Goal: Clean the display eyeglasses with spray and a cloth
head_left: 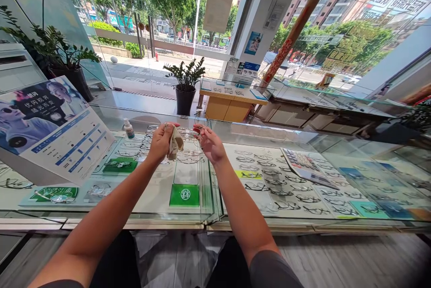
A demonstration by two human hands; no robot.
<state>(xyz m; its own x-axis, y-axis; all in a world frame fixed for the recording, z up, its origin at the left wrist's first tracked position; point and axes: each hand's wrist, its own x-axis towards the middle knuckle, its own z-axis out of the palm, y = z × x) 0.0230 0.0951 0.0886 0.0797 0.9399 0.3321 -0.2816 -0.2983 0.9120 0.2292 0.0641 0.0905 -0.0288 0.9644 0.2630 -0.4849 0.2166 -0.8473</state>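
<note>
Hanging from the left hand (161, 140), a small pale cloth (176, 145) is pinched between the thumb and the fingers. The hand is closed around the top of the cloth, and the rest is left to droop down. Just beside it, a pair of thin glasses (198, 131) is held by the right hand (210, 145). One end of the frame is gripped by the fingertips. The frame is so thin that its shape can hardly be made out. The cloth and the glasses are held close together, up in the air above the glass tabletop (232, 131). Whether they touch cannot be told.

Under the glass, right below the hands, more frames (188, 158) are laid out on a clear tray. A green card (184, 194) with a white sign on it is set at the near end. To the left of the left hand, a little spray bottle (128, 128) is stood upright on the tabletop. Further left, a big poster (54, 130) with faces and blue bars is leaned up on the glass. To the right, many rows of frames (286, 189) are laid flat under the glass, and a calculator (308, 167) is placed on top of it. Behind the tabletop, a plant (185, 72) in a black pot is stood near the window.
</note>
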